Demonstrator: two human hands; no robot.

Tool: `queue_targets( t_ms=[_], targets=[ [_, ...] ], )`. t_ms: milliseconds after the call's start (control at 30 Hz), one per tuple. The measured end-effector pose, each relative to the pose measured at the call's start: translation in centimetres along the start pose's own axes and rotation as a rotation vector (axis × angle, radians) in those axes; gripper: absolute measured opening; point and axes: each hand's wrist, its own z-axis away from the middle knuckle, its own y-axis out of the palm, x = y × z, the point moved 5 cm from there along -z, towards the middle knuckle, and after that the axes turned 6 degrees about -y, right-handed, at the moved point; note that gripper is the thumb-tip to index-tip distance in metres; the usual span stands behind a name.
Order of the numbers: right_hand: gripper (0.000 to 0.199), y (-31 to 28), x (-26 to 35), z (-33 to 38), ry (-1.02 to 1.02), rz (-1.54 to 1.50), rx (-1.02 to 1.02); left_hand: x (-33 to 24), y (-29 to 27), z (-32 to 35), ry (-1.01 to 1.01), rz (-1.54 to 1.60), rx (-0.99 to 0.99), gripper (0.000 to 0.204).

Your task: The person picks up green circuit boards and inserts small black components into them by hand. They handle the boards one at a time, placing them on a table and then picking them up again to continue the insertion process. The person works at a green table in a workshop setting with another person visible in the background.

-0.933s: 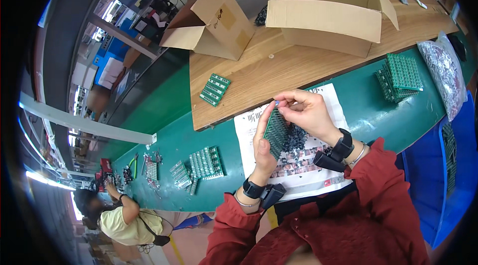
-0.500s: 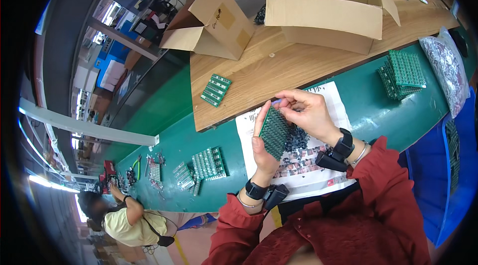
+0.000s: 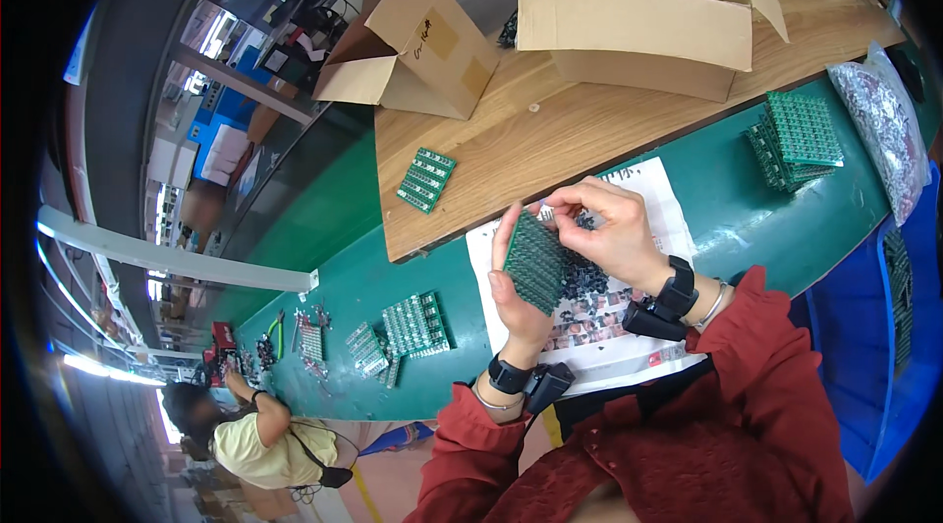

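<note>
Left hand (image 3: 519, 279) fingers grasp green board (image 3: 535, 261) by edges; right hand (image 3: 611, 231) fingers pinch top edge.

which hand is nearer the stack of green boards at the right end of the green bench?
Right. The right hand lies left of the stack; the left hand, holding a green board, is farther left.

Circuit board panel (image 3: 535, 260) held between left hand (image 3: 519, 297) and right hand (image 3: 611, 233) above a paper sheet (image 3: 599, 346), small board (image 3: 426, 180) on the wooden board (image 3: 550, 130) far left, open box (image 3: 638, 12) far behind, board stack (image 3: 796, 140) right, tipped box (image 3: 413, 37) left of the open box
</note>
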Motion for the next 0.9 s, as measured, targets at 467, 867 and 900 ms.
queue_targets(
  t_ms=[467,867,900],
  targets=[
    [0.027,-0.5,-0.7,0.1,0.007,0.072,0.028,0.3,-1.0,-0.5,0.009,0.13,-0.02,0.081],
    [0.013,-2.4,1.8,-0.7,0.067,0.147,0.076,1.0,-2.2,-1.0,0.069,0.078,0.064,0.077],
    [0.012,-3.0,3.5,-0.3,-0.003,0.193,0.092,1.0,-2.2,-1.0,0.078,0.084,0.055,0.074]
  ],
)
